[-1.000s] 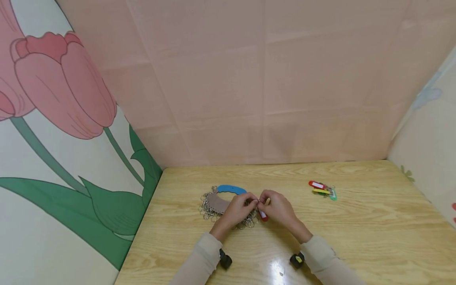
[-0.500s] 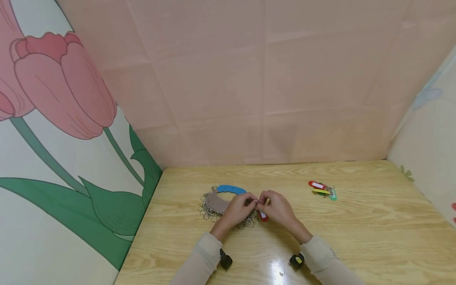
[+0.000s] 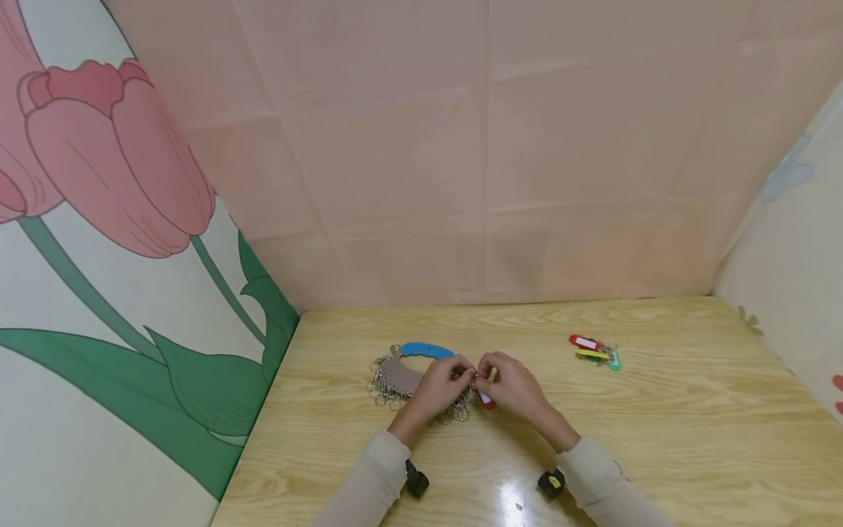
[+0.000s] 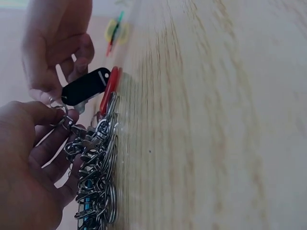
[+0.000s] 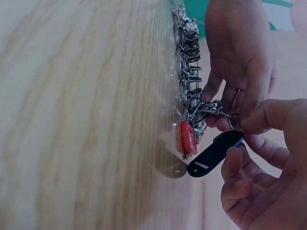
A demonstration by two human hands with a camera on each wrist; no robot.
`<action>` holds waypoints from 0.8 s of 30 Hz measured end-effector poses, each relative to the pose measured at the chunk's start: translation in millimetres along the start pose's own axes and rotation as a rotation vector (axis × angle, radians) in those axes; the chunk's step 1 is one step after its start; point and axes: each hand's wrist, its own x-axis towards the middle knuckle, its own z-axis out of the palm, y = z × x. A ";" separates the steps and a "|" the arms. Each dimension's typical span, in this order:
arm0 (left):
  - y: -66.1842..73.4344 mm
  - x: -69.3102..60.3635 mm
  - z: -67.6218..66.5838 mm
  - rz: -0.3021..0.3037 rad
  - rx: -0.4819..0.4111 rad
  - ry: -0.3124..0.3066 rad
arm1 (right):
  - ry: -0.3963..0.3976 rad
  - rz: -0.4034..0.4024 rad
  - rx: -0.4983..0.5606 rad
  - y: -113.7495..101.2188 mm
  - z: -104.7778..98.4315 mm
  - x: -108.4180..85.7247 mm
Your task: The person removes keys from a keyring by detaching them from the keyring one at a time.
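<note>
My left hand [image 3: 440, 386] pinches a metal split ring [image 4: 58, 115] hanging from a snap clip at the right end of a curved key holder [image 3: 402, 375]. The holder has a grey-brown plate, a blue handle [image 3: 426, 350] and many metal clips and rings. Facing it, my right hand [image 3: 516, 388] pinches the ring end of a black key tag [image 5: 216, 154] between thumb and forefinger. The black tag meets the split ring at my fingertips; whether they are linked is unclear. A red key tag [image 5: 188, 137] hangs by the holder's end, beneath my hands.
On the wooden table [image 3: 685, 410], a small pile of key tags lies to the right: a red tag [image 3: 585, 342], a yellow tag [image 3: 593, 354] and a green tag [image 3: 615, 360]. A pink-covered wall [image 3: 487, 161] rises behind the table, with a tulip-patterned wall [image 3: 118, 146] at left.
Both hands stay almost in place, fingertips together at the holder's right end. Only slight finger movement shows; the holder and the pile of tags have not moved on the table.
</note>
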 end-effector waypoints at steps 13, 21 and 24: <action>1.5 0.1 0.6 -0.033 -0.022 0.005 | -0.023 0.058 0.034 -2.1 -0.7 0.3; 1.9 -0.9 -0.2 -0.023 -0.033 0.006 | -0.017 0.053 0.042 1.9 1.3 3.4; 3.3 -2.2 -0.8 -0.023 -0.037 0.006 | -0.005 0.031 0.027 4.0 1.6 3.8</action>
